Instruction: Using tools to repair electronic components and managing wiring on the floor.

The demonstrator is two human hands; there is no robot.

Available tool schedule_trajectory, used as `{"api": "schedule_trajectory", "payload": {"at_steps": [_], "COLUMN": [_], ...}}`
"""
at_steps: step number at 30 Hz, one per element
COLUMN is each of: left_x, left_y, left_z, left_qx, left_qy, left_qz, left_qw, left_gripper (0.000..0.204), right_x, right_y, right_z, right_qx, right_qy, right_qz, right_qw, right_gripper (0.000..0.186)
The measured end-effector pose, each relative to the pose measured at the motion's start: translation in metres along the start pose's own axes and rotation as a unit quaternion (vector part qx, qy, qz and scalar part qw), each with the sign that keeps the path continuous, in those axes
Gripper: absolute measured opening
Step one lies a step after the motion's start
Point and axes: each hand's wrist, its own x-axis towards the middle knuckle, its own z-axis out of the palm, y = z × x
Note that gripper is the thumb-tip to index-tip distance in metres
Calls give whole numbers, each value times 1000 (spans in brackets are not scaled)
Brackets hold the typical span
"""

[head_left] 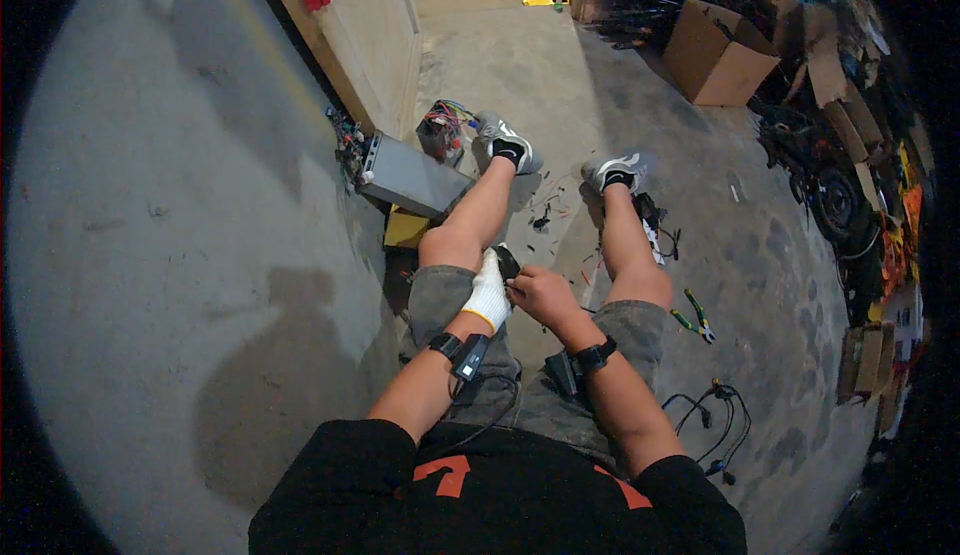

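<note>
left of centre, a yellow box; above, a dark container with coloured wires. mid-frame, the gloved left hand clasps a small black piece; the right hand curls against it, pinch unclear. upper right, an open cardboard box, contents unclear.

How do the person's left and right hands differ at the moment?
The left hand wears a white glove with a yellow edge; the right hand is bare. The left hand reaches forward around a small black part, while the right hand is curled, its fingers close to that part's near side. Both forearms carry a black strapped device near the wrist.
</note>
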Motion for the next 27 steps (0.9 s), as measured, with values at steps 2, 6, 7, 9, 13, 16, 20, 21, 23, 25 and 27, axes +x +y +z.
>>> {"api": "schedule_trajectory", "payload": {"at_steps": [2, 6, 7, 9, 13, 16, 20, 21, 23, 25, 27], "left_x": [0, -2, -7, -3, 1, 0, 2, -4, -23, -21, -19], "left_y": [-1, 1, 2, 5, 2, 1, 4, 5, 7, 11, 13], "left_z": [-1, -4, -2, -4, 1, -5, -8, -3, 11, 6, 4], "left_qx": [15, 36, 52, 51, -7, 11, -26, -23, -17, -21, -19], "left_qy": [15, 16, 8, 1, -3, -69, -112, -118, -131, -136, -137], "left_qz": [4, 6, 6, 5, 72, 53, 66, 59, 44, 33, 22], "left_qw": [1000, 999, 999, 999, 997, 996, 991, 991, 990, 990, 990], "left_gripper": [49, 53, 53, 48, 23, 24, 14, 13, 10, 9, 9], "right_x": [-1, -1, -2, -1, -2, -5, -3, -6, -12, -8, -6], "right_y": [-1, 0, 3, 2, -2, 6, 3, 7, 15, 8, 3], "right_z": [0, 5, 7, 9, 11, 11, 10, 9, 5, -2, -9], "right_qx": [6, 16, 13, 9, 26, 66, 119, 132, 159, 178, 185], "right_qy": [1, 1, 2, 4, -9, -24, -6, 7, -13, -24, -24], "right_qz": [-3, -8, -6, -8, 24, 31, 36, 41, 84, 98, 98], "right_qw": [1000, 1000, 1000, 1000, 999, 997, 992, 990, 984, 979, 977], "right_gripper": [15, 16, 16, 17, 20, 22, 23, 23, 25, 26, 26]}}
